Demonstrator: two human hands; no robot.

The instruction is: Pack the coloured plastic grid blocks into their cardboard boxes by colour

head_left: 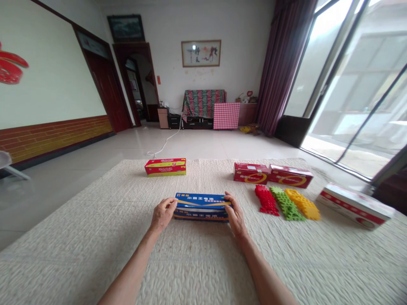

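Blue box [202, 206] lies flat on the cream quilted cloth [190, 262], its long axis running left to right across the view, so its short ends point toward the two hands and its printed top faces up. Its long front side faces the person.

At the blue box's left end, the left hand [163, 214] is curled, with fingertips touching the end and thumb near the top corner. At the right end, the right hand [234, 216] presses its fingers against that end, thumb lying on the upper edge. Both hands clasp the box between them while it rests on the cloth; whether it is lifted at all I cannot tell.

Beyond the blue box and to its left, well apart, a red and yellow box [165, 167] lies with the same left-right axis. Beyond and to the right, two red boxes [272, 174] sit end to end. Right of the blue box, three plastic grid pieces lie side by side: red [266, 200], green [286, 203] and yellow [302, 203]. Farther right again, a white and red box [354, 205] lies at an angle.
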